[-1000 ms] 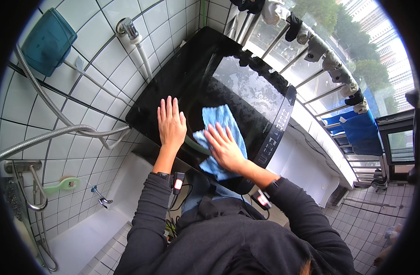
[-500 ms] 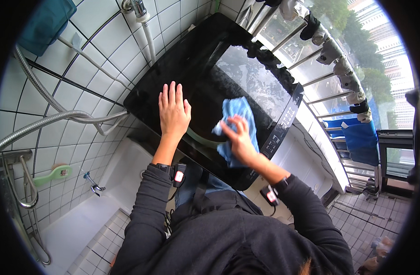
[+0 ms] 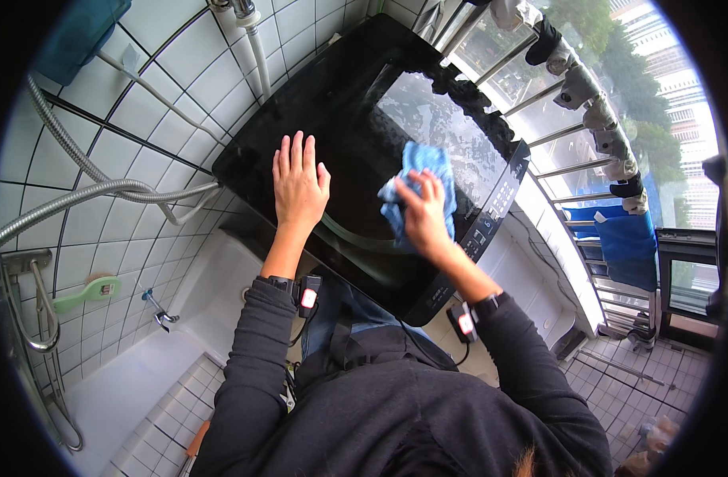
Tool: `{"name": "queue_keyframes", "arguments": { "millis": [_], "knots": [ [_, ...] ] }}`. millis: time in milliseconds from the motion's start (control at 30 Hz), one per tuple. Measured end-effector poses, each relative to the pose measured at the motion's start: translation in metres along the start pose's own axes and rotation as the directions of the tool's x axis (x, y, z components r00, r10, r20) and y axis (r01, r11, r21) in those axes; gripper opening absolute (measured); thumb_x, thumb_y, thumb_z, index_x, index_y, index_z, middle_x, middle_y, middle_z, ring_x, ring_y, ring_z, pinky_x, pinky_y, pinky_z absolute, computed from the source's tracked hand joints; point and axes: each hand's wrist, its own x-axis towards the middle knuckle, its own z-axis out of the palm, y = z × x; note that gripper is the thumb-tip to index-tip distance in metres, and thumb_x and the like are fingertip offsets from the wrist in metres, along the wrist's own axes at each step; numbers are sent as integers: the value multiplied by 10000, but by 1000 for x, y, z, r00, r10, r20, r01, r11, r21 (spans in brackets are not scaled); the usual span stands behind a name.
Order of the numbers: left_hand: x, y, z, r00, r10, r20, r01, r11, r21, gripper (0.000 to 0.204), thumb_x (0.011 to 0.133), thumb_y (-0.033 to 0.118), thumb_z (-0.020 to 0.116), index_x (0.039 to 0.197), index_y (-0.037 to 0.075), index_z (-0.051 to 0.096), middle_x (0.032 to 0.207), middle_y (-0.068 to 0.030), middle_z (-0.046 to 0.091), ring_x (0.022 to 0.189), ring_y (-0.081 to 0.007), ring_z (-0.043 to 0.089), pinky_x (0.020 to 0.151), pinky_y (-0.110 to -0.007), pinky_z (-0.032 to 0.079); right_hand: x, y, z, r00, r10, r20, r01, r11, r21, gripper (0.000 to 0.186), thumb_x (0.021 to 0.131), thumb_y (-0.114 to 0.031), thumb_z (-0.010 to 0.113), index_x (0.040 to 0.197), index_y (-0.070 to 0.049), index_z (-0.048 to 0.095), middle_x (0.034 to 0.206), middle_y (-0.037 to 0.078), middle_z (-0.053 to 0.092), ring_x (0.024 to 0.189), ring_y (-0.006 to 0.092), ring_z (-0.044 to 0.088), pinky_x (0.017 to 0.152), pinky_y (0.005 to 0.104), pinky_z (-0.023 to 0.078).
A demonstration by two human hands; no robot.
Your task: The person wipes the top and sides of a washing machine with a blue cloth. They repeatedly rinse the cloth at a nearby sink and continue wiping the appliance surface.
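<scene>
Right hand (image 3: 426,221) bunches blue cloth (image 3: 429,163), now farther right over the black lid (image 3: 356,179), near edge bared; left hand (image 3: 299,189) flat, fingers slightly parted.

Mid-frame, right hand (image 3: 426,221) bunched on blue cloth (image 3: 434,163) atop black top-loading washing machine (image 3: 324,99); left hand (image 3: 299,192) palm-down left of centre; bathtub (image 3: 137,389) lower left.

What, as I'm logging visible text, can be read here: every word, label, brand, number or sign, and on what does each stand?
No text is clear enough to quote.
Glossy black rectangular washing machine: pale characters and icons on its narrow black control strip, too small to read.
Left black boxy device and right black boxy device: glowing red-and-white panels, any text too blurred.
</scene>
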Motion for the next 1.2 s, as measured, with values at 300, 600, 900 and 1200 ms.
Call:
{"name": "queue_keyframes", "arguments": {
  "millis": [300,600,900,1200],
  "knots": [
    [-14,30,-24,952,122,282,-73,981,-180,934,857,510,680,1546,15,288,1636,-199,190,1535,-348,106,1201,-603,18,-5,7,-6,934,323,-153,-342,932,-119,540,884,-123,585,1417,-85,511,1422,187,452,1359,369,398,1157,483,270],
    [28,58,-5,959,51,280,-41,998,-40,1168,753,565,779,1593,64,139,1652,-203,104,1536,-387,-28,1170,-665,21,-8,13,-3,924,340,-176,-355,933,-57,555,862,-48,545,1414,-106,532,1471,172,445,1413,363,374,1190,495,247],
    [43,78,-12,889,59,454,-1,992,-127,1185,698,431,860,1603,162,144,1645,-232,57,1510,-477,-44,1155,-692,43,-4,9,-8,911,376,-170,-387,922,-33,578,840,-44,561,1412,-124,534,1463,156,451,1407,357,378,1189,496,250],
    [39,82,-10,744,245,622,-128,965,-228,1134,712,416,863,1593,179,190,1643,-217,81,1509,-477,-40,1148,-698,57,-3,10,-7,913,369,-174,-382,923,-45,582,835,-60,567,1412,-122,533,1455,157,455,1397,355,384,1184,494,258]
  ]
}}
